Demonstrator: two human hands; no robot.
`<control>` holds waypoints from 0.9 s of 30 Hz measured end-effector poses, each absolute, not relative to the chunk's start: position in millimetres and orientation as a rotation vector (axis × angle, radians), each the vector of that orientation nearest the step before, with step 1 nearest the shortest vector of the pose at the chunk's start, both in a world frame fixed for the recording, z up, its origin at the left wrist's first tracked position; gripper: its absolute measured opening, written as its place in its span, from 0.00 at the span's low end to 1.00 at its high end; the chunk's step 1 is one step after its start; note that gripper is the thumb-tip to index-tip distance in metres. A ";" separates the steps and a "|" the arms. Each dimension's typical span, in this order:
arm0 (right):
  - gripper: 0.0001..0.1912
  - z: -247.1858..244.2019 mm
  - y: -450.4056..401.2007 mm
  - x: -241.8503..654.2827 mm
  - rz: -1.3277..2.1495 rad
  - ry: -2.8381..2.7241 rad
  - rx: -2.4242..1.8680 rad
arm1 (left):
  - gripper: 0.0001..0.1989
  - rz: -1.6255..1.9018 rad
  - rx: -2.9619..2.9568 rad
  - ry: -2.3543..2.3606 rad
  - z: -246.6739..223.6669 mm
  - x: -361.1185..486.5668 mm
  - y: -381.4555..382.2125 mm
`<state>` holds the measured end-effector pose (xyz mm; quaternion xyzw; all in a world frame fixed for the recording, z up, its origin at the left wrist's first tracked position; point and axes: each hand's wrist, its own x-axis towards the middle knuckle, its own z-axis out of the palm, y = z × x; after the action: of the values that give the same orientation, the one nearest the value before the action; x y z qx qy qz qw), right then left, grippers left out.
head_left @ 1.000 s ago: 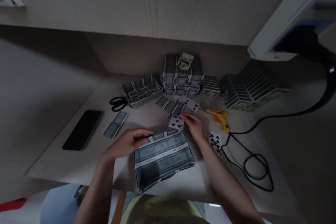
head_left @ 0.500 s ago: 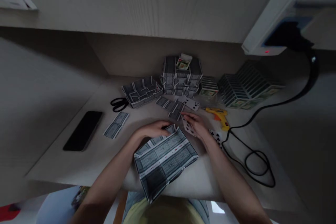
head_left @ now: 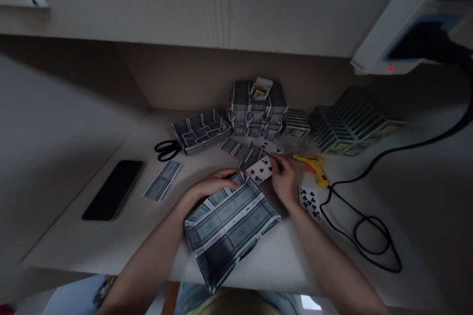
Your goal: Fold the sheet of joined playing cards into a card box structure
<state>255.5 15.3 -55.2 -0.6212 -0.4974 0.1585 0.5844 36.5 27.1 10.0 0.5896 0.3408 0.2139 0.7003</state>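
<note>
An open box made of playing cards (head_left: pixel 232 226) is tilted at the desk's front edge, patterned card backs facing up inside it. My left hand (head_left: pixel 216 184) grips its far wall, fingers over the rim. Between the fingertips of my right hand (head_left: pixel 284 177) is a playing card (head_left: pixel 259 170), its face with black clubs turned up, close to the box's far corner. Beyond it lie joined cards (head_left: pixel 240 150) with their backs up and a face-up card (head_left: pixel 271 146). Another clubs card (head_left: pixel 309 202) rests beside my right forearm.
A yellow glue gun (head_left: pixel 312 167) with a looping black cord (head_left: pixel 369 226) lies at right. Black scissors (head_left: pixel 167 149), a second card box (head_left: pixel 199 133) and a phone (head_left: pixel 113 191) are at left. Stacked card boxes (head_left: pixel 257 110) and card packs (head_left: pixel 351 123) stand at the back.
My right hand has turned the card so its clubs face shows more fully, and moved slightly right. My left hand keeps hold of the box. The view has shifted a little.
</note>
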 end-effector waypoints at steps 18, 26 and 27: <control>0.18 -39.7 9.3 247.0 1.191 -0.951 -1.219 | 0.21 0.394 1.187 0.842 -1.5 30.8 32.4; 0.14 -36.2 6.4 245.0 1.282 -1.141 -1.180 | 0.20 0.373 1.150 0.790 -2.8 25.3 36.8; 0.14 -36.5 6.7 245.7 1.266 -1.134 -1.182 | 0.20 0.362 1.144 0.792 -1.9 25.0 36.5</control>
<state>245.7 6.7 -36.5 -0.4911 -0.4711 0.5259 0.5102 25.0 36.5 -1.9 0.5239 0.3626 0.1657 0.7527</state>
